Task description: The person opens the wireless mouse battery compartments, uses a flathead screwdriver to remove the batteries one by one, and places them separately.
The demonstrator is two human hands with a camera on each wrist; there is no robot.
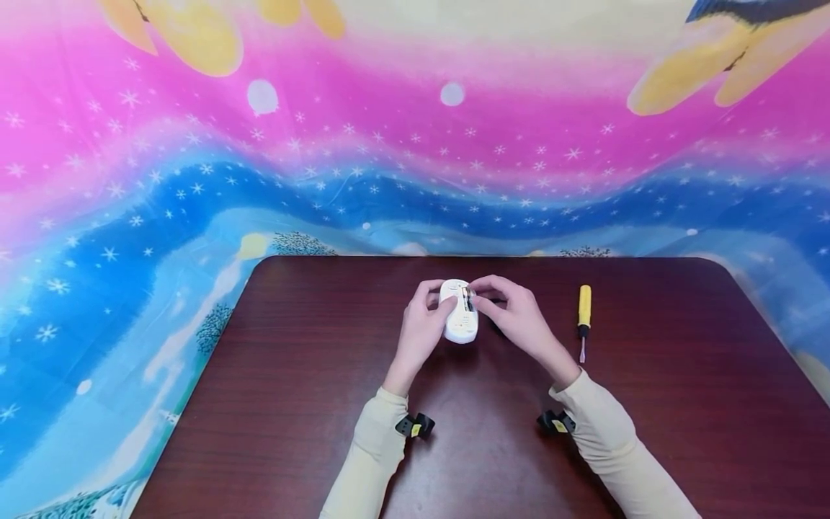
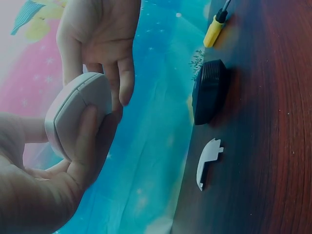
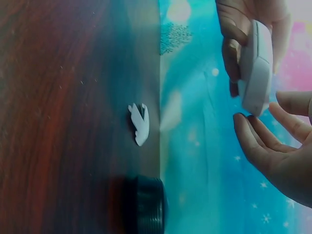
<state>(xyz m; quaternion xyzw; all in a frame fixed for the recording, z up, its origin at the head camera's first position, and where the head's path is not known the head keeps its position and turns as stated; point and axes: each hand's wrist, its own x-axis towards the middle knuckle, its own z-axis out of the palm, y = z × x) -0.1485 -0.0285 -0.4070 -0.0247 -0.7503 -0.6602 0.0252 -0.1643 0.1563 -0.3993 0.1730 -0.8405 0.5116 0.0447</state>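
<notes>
Gripping a white mouse (image 1: 460,329) in the left hand (image 1: 423,317), thumb on its underside, raised above the dark bench (image 1: 292,375) with that underside and the open battery slot (image 1: 467,300) turned up. Holding the right hand (image 1: 520,313) with fingertips at the slot; cannot tell whether pinching anything there. Can also see, on the bench, a yellow-handled screwdriver (image 1: 584,310) right of both hands, plus a small white cover (image 2: 207,157) near a ribbed black object (image 2: 208,92).

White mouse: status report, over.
Left hand grips white mouse, battery slot open. Right hand at slot, grip unclear. Yellow screwdriver lies right of hands, not blocking.
</notes>
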